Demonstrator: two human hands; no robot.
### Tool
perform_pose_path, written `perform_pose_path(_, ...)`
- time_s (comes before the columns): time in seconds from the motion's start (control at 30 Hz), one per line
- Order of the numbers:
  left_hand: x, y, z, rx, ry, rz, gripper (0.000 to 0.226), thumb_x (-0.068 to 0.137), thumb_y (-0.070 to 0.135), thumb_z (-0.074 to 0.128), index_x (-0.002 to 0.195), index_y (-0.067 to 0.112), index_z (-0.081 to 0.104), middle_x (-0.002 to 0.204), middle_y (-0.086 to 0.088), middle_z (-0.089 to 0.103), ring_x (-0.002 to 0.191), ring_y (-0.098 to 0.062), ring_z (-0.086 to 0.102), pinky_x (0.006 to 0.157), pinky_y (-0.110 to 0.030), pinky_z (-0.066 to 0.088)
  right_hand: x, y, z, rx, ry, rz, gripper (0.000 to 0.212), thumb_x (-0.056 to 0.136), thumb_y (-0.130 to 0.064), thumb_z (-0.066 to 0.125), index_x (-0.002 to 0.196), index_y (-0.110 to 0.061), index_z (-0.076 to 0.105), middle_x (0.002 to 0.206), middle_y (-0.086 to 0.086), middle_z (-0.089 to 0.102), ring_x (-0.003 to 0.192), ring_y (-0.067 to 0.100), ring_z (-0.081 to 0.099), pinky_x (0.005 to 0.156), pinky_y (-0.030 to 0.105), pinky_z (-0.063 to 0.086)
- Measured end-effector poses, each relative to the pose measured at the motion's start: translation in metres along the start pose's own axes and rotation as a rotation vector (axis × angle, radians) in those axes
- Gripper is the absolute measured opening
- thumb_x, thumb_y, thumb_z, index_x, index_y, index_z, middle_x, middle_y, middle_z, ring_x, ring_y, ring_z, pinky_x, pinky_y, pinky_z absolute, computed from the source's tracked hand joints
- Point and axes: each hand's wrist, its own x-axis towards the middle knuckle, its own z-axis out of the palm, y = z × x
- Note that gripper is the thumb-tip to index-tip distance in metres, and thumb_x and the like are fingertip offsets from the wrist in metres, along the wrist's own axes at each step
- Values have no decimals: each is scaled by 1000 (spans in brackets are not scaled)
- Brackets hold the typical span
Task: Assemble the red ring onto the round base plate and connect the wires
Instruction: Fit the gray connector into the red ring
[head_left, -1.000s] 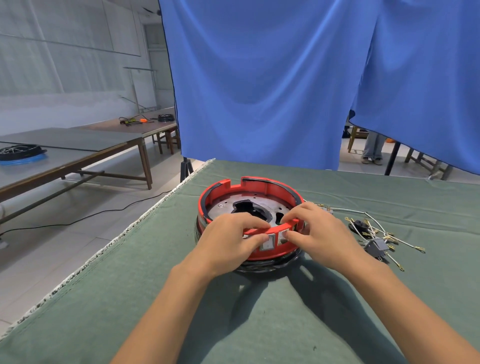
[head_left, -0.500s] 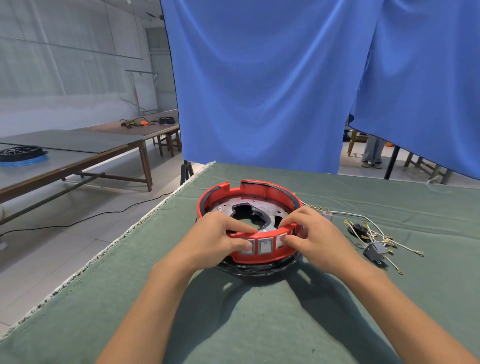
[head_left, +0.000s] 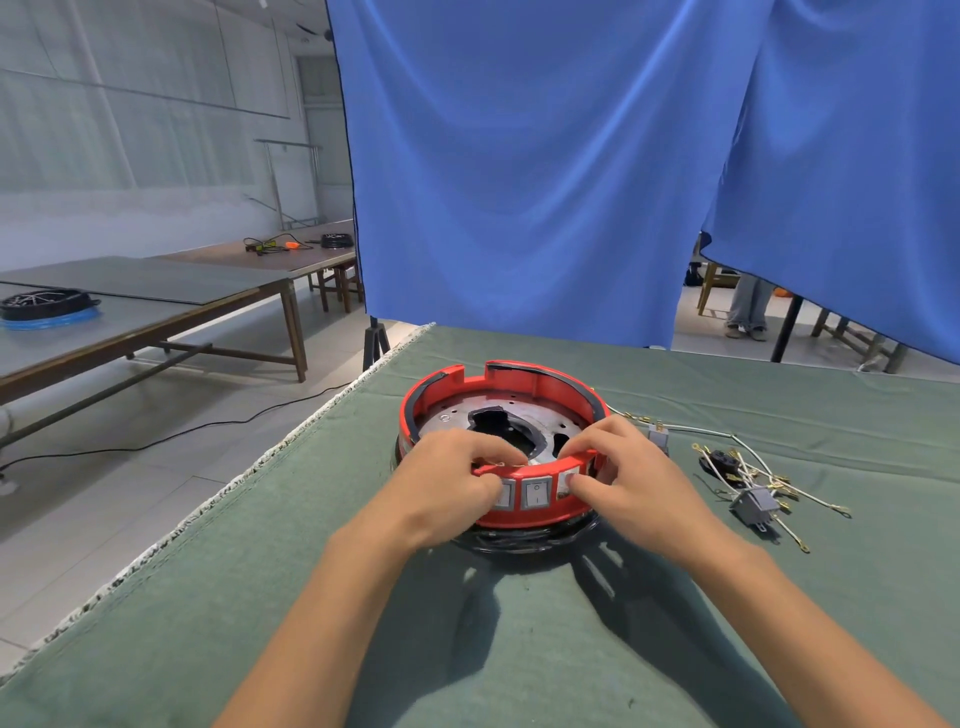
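Both hands pinch the ring's (head_left: 511, 387) near rim, left (head_left: 451, 480), right (head_left: 626, 475). Wires (head_left: 748, 475) lie beside the right.

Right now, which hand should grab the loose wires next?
Probably the right hand. The loose wires lie on the green cloth just beside it, while the left hand grips the red ring on the far side.

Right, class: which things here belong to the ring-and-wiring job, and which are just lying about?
In the job:
red ring
round base plate
loose wires
left hand
right hand

Lying about:
black wheel on the far table
blue curtain
floor cable
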Motion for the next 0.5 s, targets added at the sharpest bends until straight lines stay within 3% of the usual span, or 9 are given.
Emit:
perform_pose_path(0.1,-1,9,15,97,141,56,41,71,31,43,98,23,72,102,9,70,99,-8,59,91,-31,46,0,-1,1,-8,-5,-7,22,80,-22,62,88,-42,57,99,-20,49,75,-4,51,75,30,46)
perform_pose_path(0.27,4,15,43,324,249,167,25,92,43,49,101,26,65,98,9,67,94,-12,56,86,-31,35,-1,-2,-2,80,25,-20,35,77,-8,60,85,-42,59,95,-17,55,71,1,53,76,26,46)
perform_pose_path(0.37,7,12,49,340,312,178,18,93,38,49,100,27,62,96,10,66,94,-12,56,80,-28,30,1,0,-2,95,183,4,36,74,-5,60,86,-38,59,94,-17,60,69,1,57,73,27,45)
perform_pose_path(0.5,10,13,56,373,382,177,24,89,40,44,95,26,63,90,10,67,87,-15,58,77,-31,34,7,18,-10,22,402,181,23,77,-10,58,85,-31,63,100,-10,61,77,10,61,74,32,46)
